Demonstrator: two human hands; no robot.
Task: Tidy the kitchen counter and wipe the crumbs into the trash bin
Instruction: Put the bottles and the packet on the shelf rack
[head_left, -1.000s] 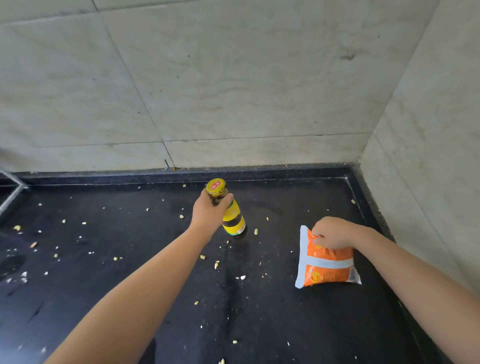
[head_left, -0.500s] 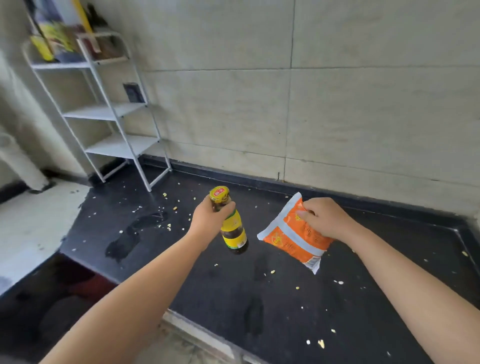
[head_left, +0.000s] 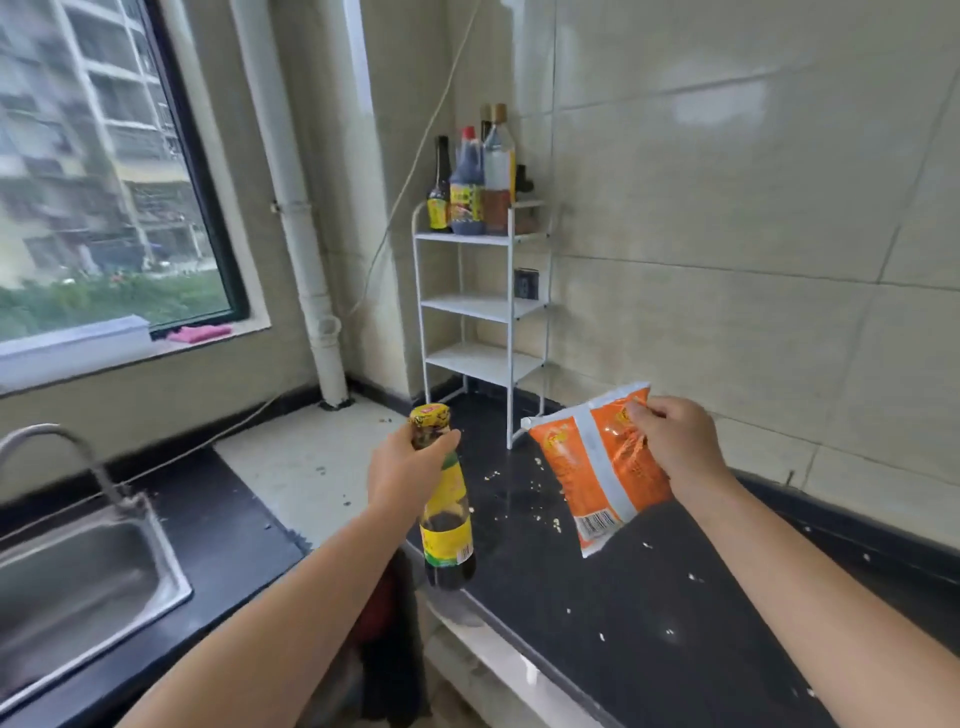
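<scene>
Sauce bottle (head_left: 448, 512): glass, likely heavy and slippery; left hand (head_left: 406, 470) fingers wrapped round its neck, above the counter (head_left: 649, 613) edge. Orange packet (head_left: 597, 467): soft, light; right hand (head_left: 675, 441) pinches its top corner. White rack (head_left: 483, 306) beyond; crumbs (head_left: 540, 506) scattered.

Bottle (head_left: 448, 512) left of packet (head_left: 597, 470)

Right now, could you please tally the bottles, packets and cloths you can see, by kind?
Bottles: 4, the held bottle in the left hand, plus the dark bottle, red-capped bottle and clear bottle on the rack; more may hide behind.
Packets: 1, the orange packet in the right hand.
Cloths: 1, the pink cloth.
Total: 6
</scene>
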